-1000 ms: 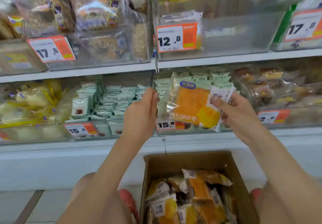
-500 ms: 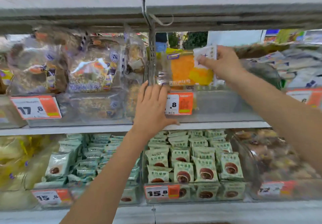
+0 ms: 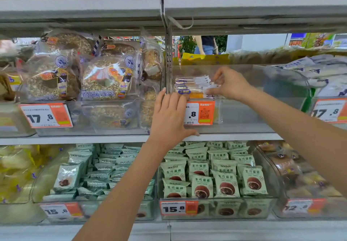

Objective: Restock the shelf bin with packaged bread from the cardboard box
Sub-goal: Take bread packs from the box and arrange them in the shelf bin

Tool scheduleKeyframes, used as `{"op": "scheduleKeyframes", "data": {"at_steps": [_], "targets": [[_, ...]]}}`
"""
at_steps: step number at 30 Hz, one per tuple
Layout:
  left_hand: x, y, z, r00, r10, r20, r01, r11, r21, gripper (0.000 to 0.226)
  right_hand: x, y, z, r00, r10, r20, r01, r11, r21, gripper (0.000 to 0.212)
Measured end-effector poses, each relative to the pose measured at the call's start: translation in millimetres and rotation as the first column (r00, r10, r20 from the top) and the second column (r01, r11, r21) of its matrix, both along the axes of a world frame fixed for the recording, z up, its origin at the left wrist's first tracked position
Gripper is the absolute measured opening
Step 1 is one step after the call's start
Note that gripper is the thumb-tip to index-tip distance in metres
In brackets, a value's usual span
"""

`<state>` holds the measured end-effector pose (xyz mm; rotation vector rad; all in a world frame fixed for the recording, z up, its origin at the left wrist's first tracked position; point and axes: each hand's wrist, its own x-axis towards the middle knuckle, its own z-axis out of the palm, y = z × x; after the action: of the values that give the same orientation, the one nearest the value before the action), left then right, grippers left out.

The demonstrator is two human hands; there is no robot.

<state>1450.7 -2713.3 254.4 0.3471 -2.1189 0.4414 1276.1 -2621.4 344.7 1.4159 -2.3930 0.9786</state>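
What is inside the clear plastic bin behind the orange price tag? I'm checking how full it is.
The clear plastic shelf bin holds a short stack of orange packaged bread at its left end, under the right hand. The rest looks bare. The left hand and orange price tag cover the lower front corner.

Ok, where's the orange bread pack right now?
Head view, centre: the orange bread pack is inside the clear bin, left front corner, under the right hand, above the price tag.

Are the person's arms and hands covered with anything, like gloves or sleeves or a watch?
No. Both forearms are bare as far as the picture shows, with no sleeves in view. The left hand and the right hand wear no gloves, and no rings, watch or bracelet can be seen. The left hand's fingernails look short and plain, one with a pale tip. The upper arms are out of view.
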Motion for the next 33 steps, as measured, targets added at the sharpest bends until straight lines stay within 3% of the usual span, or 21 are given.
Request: {"op": "scheduleKeyframes", "data": {"at_steps": [3,5,7,10,12,13,16,18,19,21,23,25,28,29,33], "targets": [[4.9,3.2,-5.3,0.993,0.082,0.081,-0.080,0.996,-0.027,0.109,13.6,23.1,-7.9,0.998,-0.001,-0.067,-0.020,0.946,-0.324,0.035],[11.8,10.2,-8.2,0.984,0.155,0.085,-0.151,0.987,-0.055,0.105,32.2,47.3,-23.0,0.984,-0.030,-0.174,-0.054,0.887,-0.459,0.028],[21.1,22.7,-16.9,0.992,0.127,0.022,-0.125,0.990,-0.069,0.088,54.9,73.7,-50.6,0.967,-0.042,-0.253,-0.101,0.844,-0.526,0.022],[40.1,56.4,-57.1,0.990,-0.078,-0.116,0.068,0.994,-0.085,0.045,80.7,108.2,-119.3,0.971,-0.015,-0.240,-0.118,0.840,-0.530,0.019],[53.6,83.7,-101.6,0.973,-0.180,-0.142,0.173,0.983,-0.058,0.028,92.6,126.0,-175.2,0.989,0.015,-0.150,-0.081,0.892,-0.445,0.019],[59.3,95.8,-127.0,0.972,-0.219,-0.085,0.219,0.976,-0.011,0.025,97.5,133.6,-204.7,0.994,0.031,-0.105,-0.068,0.926,-0.371,0.019],[73.4,121.1,-207.2,0.934,-0.287,0.212,0.242,0.946,0.214,0.018,110.4,156.0,-291.7,0.998,0.064,0.025,-0.062,0.996,-0.056,0.017],[85.6,132.8,-253.7,0.867,-0.315,0.387,0.137,0.895,0.424,0.022,116.5,171.5,-343.0,0.985,0.063,0.161,-0.089,0.982,0.164,0.019],[94.0,138.5,-273.7,0.818,-0.323,0.476,0.036,0.855,0.518,0.024,117.3,178.2,-368.4,0.976,0.047,0.215,-0.115,0.942,0.315,0.022],[116.8,148.0,-316.8,0.718,-0.293,0.632,-0.197,0.784,0.588,0.026,121.9,186.7,-412.1,0.956,0.028,0.292,-0.209,0.762,0.613,0.028],[150.3,155.1,-359.5,0.674,-0.299,0.676,-0.376,0.649,0.661,0.030,130.9,191.7,-441.8,0.936,0.004,0.353,-0.286,0.593,0.753,0.032],[185.8,162.5,-392.3,0.661,-0.293,0.691,-0.473,0.553,0.686,0.035,146.1,198.8,-461.6,0.905,-0.056,0.421,-0.351,0.461,0.815,0.039],[210.0,171.1,-409.2,0.502,-0.286,0.816,-0.583,0.585,0.564,0.026,167.5,217.4,-490.2,0.866,-0.153,0.475,-0.416,0.304,0.857,0.035],[210.0,172.5,-408.4,0.487,-0.306,0.818,-0.582,0.584,0.565,0.024,171.6,221.8,-495.7,0.866,-0.180,0.467,-0.414,0.267,0.870,0.035],[201.9,168.2,-405.0,0.573,-0.331,0.750,-0.552,0.520,0.651,0.020,171.9,220.0,-488.9,0.838,-0.236,0.492,-0.429,0.272,0.861,0.058]]}}
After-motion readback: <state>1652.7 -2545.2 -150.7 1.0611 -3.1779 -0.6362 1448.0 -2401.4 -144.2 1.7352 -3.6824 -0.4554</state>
